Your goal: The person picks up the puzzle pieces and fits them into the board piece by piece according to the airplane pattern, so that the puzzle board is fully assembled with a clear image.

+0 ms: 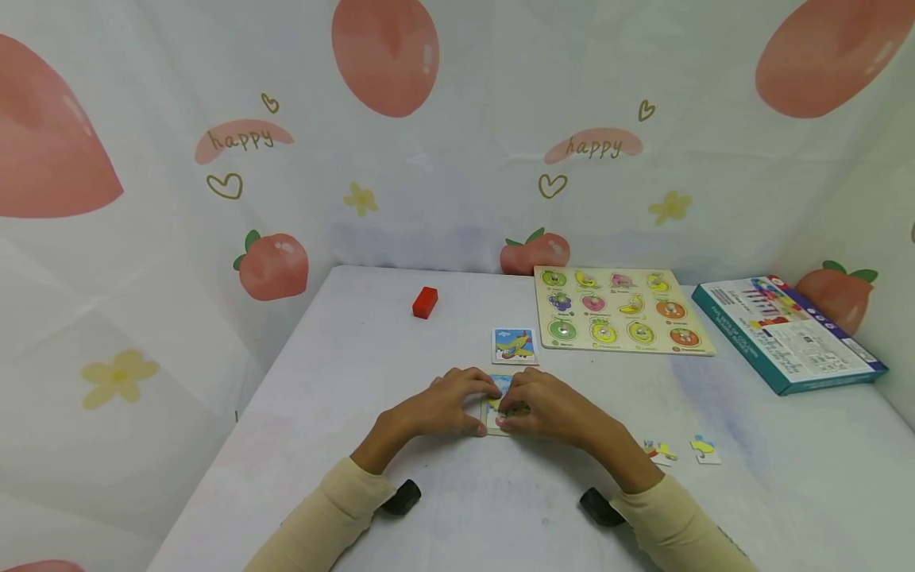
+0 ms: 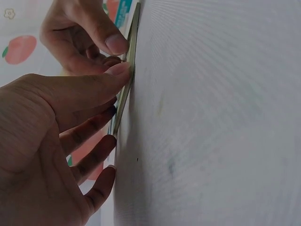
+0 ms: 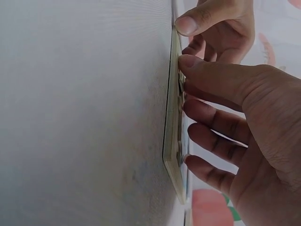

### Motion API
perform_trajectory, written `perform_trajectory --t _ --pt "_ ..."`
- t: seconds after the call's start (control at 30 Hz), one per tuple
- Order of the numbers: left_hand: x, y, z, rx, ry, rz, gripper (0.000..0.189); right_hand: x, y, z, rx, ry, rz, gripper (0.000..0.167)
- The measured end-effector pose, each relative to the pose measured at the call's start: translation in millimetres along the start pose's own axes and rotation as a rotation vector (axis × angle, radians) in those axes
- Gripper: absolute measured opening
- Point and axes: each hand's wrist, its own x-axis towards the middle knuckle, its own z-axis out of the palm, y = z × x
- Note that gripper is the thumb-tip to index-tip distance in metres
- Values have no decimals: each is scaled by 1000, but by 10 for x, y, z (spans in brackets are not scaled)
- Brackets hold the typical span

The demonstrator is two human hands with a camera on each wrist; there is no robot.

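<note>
A small jigsaw puzzle tray (image 1: 494, 432) with sky-blue and yellow picture parts lies on the white table, partly covered by both hands. My left hand (image 1: 453, 401) holds its left side, the thumb on the near corner and the index finger on the picture. Over the right part, my right hand (image 1: 549, 405) pinches a puzzle piece (image 3: 180, 86) against the tray, mostly hidden by the fingers. Just beyond sits a square airplane picture (image 1: 515, 345). Two loose puzzle pieces, one red and yellow (image 1: 659, 453) and one yellow and blue (image 1: 705, 450), lie to the right.
A wooden fruit peg board (image 1: 622, 311) lies at the back right, beside a flat teal-edged box (image 1: 789, 332). A red block (image 1: 425, 303) sits at the back left. Behind the table hangs a peach-printed cloth (image 1: 443, 183).
</note>
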Motion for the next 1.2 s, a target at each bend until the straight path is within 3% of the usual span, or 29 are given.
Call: perform_trajectory --t 0.3,0.57,0.87,1.0,1.2 --pt "4 3 10 9 26 12 39 5 -3 -5 -3 -3 -3 15" --pt "38 49 80 34 89 -27 35 -1 22 -20 39 -24 7 13" --pt "29 95 93 41 96 -51 30 -2 52 -61 93 -53 50 12" --pt "32 102 97 36 98 -47 28 -47 96 -125 136 -44 78 14" --pt "40 111 110 34 109 -44 25 -219 225 -224 115 9 98 14"
